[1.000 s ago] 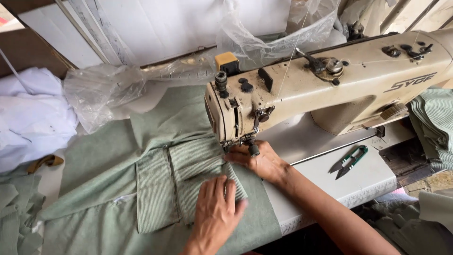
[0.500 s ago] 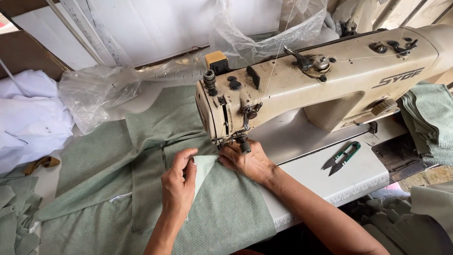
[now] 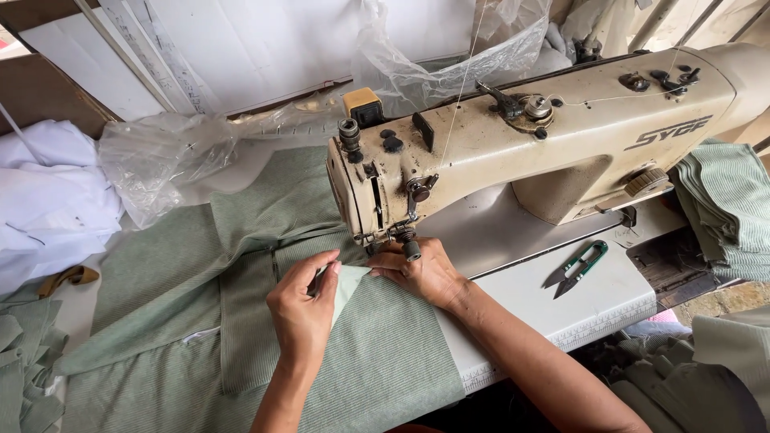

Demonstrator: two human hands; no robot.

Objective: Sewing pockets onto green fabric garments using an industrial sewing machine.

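— Up off the cloth comes our left hand (image 3: 303, 309): a second ago it lay flat on the green fabric (image 3: 241, 337), and now it has slid in toward the sewing machine (image 3: 521, 152) and taken hold of a fold.

— Right, and we see its fingers curled, thumb and forefinger pinching a pale triangular piece (image 3: 346, 290) just in front of the machine's head.

— Our right hand (image 3: 421, 273) has hardly shifted. It sits directly under the needle end of the machine, fingers pressed together and down on the fabric, fingertips touching the same pale piece.

— So both hands meet just below the presser foot (image 3: 399, 237). Whether the foot is down on the cloth, we cannot tell.

— The green fabric spreads out from the machine's needle end to the near table edge, a zip (image 3: 199, 335) showing well away from the machine.

— Beside the machine's base, on the white table (image 3: 561, 321), lie green-handled thread snips (image 3: 577, 269), well apart from our hands.

— Behind the machine's head, crumpled clear plastic (image 3: 168, 164); farther that way, a white cloth heap (image 3: 48, 200).
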